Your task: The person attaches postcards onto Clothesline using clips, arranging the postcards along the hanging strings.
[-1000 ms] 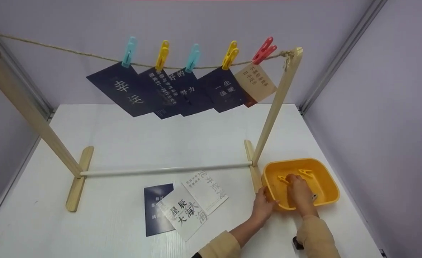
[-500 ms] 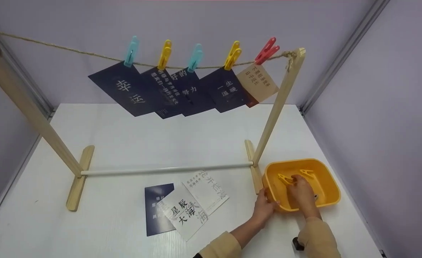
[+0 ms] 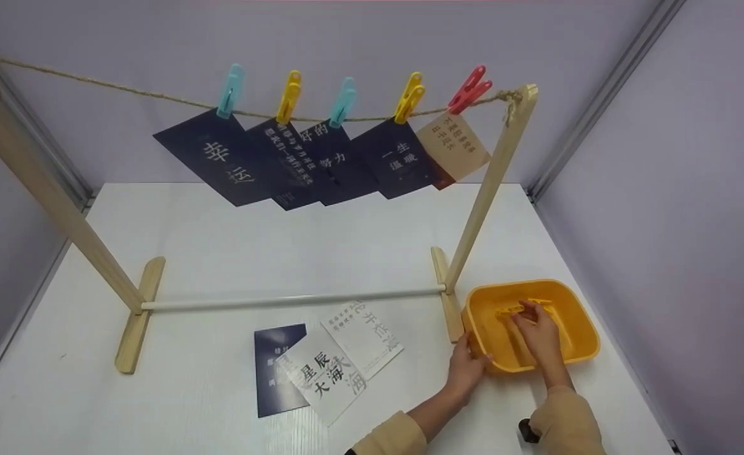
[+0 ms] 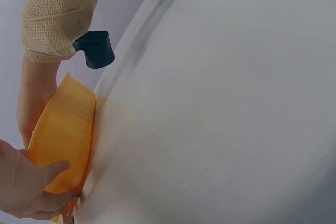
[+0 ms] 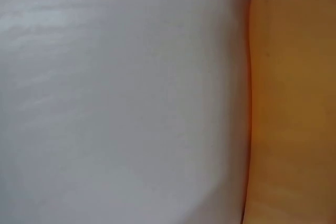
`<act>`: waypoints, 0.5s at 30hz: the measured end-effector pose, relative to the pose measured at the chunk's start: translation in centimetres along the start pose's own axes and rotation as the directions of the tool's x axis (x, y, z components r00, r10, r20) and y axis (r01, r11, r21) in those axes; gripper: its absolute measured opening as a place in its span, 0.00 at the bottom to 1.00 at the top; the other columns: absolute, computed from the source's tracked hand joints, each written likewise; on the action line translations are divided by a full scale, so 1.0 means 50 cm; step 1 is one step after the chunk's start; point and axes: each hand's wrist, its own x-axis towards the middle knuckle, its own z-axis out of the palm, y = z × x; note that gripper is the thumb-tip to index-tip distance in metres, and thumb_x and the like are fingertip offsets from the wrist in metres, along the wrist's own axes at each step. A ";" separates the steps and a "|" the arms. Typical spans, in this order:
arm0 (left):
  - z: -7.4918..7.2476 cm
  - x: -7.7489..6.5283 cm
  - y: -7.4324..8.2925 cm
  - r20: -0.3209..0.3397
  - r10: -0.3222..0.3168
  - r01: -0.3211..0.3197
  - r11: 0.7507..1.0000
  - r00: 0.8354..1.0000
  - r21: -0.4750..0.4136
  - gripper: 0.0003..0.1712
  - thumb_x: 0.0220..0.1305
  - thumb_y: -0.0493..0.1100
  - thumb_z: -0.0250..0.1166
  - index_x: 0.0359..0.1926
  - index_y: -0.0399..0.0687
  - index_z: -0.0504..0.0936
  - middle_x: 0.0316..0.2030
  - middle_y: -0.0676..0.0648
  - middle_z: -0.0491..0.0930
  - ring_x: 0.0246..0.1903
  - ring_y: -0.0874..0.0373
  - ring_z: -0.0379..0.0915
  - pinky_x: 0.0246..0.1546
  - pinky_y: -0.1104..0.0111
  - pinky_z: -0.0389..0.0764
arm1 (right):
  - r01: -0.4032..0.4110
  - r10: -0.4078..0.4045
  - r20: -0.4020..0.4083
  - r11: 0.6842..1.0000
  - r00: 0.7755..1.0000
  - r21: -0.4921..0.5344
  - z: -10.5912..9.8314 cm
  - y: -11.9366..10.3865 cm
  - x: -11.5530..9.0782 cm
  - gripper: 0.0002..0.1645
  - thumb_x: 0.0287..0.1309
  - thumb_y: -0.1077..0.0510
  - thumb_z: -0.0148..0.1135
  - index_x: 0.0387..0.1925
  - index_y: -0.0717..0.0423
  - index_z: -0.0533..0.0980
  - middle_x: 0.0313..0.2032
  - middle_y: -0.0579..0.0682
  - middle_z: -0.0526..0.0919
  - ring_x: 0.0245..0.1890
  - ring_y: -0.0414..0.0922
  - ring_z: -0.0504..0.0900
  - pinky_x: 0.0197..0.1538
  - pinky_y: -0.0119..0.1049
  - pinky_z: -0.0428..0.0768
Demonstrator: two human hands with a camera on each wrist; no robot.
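My right hand [image 3: 542, 332] reaches into the yellow plastic basin [image 3: 581, 309] and pinches a yellow clothespin [image 3: 509, 310] between thumb and fingertips. Another yellow clothespin [image 3: 540, 301] lies just behind, partly covered by that hand. At the basin's near left corner my left hand [image 3: 465, 368] rests against the outside. In the left wrist view the left hand [image 4: 26, 184] has its thumb stretched along the basin wall [image 4: 62, 129] and its fingers near the base. Only the basin's outer side [image 5: 294, 103] and a bit of fingertip show in the right wrist view.
A twine line [image 3: 119, 90] on a wooden frame [image 3: 480, 215] bears cards held by blue, yellow and red clothespins, the red clothespin [image 3: 470, 90] rightmost. A dark blue card [image 3: 274, 392] and white cards [image 3: 324, 385] lie on the white table [image 3: 176, 392], left of the basin.
The right hand has lifted slightly and shifted inside the basin, and the yellow clothespin at its fingertips has turned to lie more level. My left hand stays at the basin's corner.
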 end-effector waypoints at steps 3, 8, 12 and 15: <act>0.000 -0.002 -0.003 0.003 -0.006 0.006 1.000 1.000 -0.001 0.30 0.49 0.31 0.57 0.54 0.37 0.58 0.52 0.42 0.60 0.50 0.53 0.58 0.45 0.64 0.65 | 0.013 -0.011 -0.041 0.999 0.999 0.036 0.012 0.051 0.011 0.25 0.44 0.48 0.58 0.45 0.54 0.69 0.39 0.52 0.71 0.37 0.45 0.72 0.33 0.28 0.73; 0.000 -0.004 -0.002 0.009 -0.014 0.014 1.000 1.000 -0.007 0.29 0.48 0.32 0.57 0.54 0.37 0.59 0.52 0.42 0.60 0.51 0.52 0.56 0.46 0.63 0.63 | 0.029 -0.027 -0.091 0.999 0.995 0.018 0.021 0.085 0.021 0.24 0.43 0.45 0.57 0.45 0.46 0.68 0.40 0.44 0.69 0.35 0.39 0.73 0.31 0.23 0.72; -0.001 -0.001 0.002 0.012 -0.020 0.020 1.000 1.000 -0.010 0.29 0.49 0.32 0.57 0.54 0.39 0.59 0.52 0.43 0.60 0.50 0.53 0.57 0.45 0.64 0.64 | 0.010 -0.004 -0.127 0.999 0.992 0.043 0.020 0.075 0.023 0.25 0.41 0.44 0.57 0.43 0.46 0.68 0.39 0.41 0.70 0.35 0.38 0.73 0.32 0.24 0.73; -0.002 0.000 0.003 0.013 -0.022 0.022 1.000 1.000 -0.012 0.29 0.49 0.32 0.57 0.54 0.39 0.58 0.52 0.43 0.61 0.49 0.54 0.59 0.44 0.64 0.66 | 0.019 -0.008 -0.146 0.997 0.989 0.073 0.020 0.072 0.024 0.23 0.41 0.45 0.58 0.42 0.48 0.68 0.37 0.43 0.72 0.36 0.38 0.73 0.33 0.24 0.72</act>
